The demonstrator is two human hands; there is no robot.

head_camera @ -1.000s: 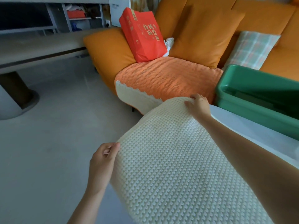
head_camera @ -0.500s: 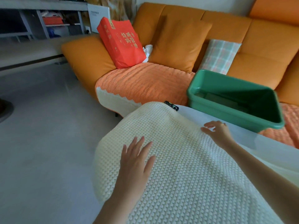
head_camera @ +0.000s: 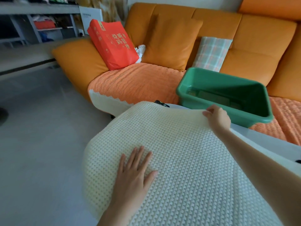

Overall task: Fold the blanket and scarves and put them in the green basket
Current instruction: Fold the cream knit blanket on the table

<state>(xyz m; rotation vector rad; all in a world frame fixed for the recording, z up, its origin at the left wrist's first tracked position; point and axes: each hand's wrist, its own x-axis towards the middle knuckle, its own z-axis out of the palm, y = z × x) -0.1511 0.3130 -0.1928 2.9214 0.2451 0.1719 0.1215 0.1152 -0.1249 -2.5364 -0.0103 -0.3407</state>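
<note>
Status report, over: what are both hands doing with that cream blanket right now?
Left hand flat on cream blanket. Right hand pinching its far edge. Green basket just beyond on sofa, mouth unobstructed.

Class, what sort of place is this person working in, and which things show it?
Most likely a home living room: an orange sofa with a plaid pillow leaning against its back, and a cream blanket spread out near a green basket.
</note>
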